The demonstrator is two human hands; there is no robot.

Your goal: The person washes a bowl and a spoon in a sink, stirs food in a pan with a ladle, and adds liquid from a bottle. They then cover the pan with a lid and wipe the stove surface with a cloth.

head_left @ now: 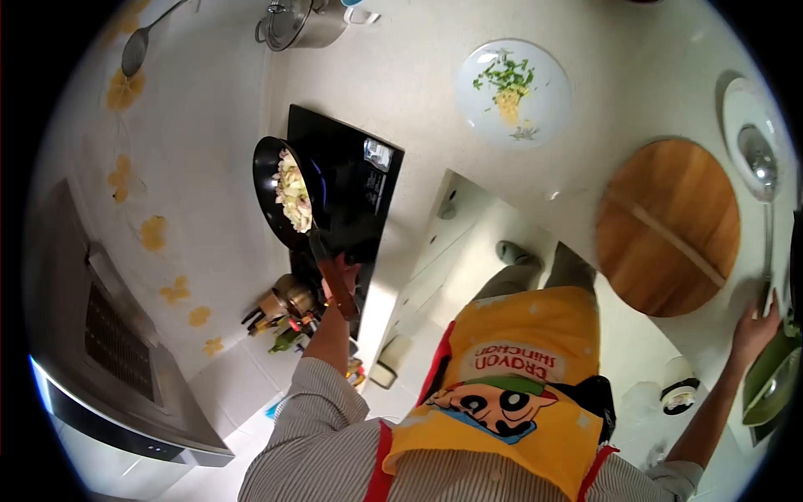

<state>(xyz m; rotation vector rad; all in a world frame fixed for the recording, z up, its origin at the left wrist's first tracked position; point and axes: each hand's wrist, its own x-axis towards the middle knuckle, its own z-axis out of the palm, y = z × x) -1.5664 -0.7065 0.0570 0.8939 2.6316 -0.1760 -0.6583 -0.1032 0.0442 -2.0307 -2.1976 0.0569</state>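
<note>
My left hand [341,278] is closed around the brown handle of a black frying pan [266,197]. Chopped pale food [293,194] lies in the tilted pan, which is over the black stove [345,180]; a blue flame shows beside its rim. At the far right, my right hand [755,330] has its fingers closed at the handle end of a metal cooking spoon [759,163]. The spoon's bowl rests on a white plate [736,105]. A green basin [769,381] is close beside this hand.
A plate [477,117] with chopped greens and minced garlic-like bits sits on the counter. A round wooden board [669,226] lies at the right. A steel pot [314,25] stands at the back. Bottles [288,335] cluster by the stove; a range hood [117,351] juts in at left.
</note>
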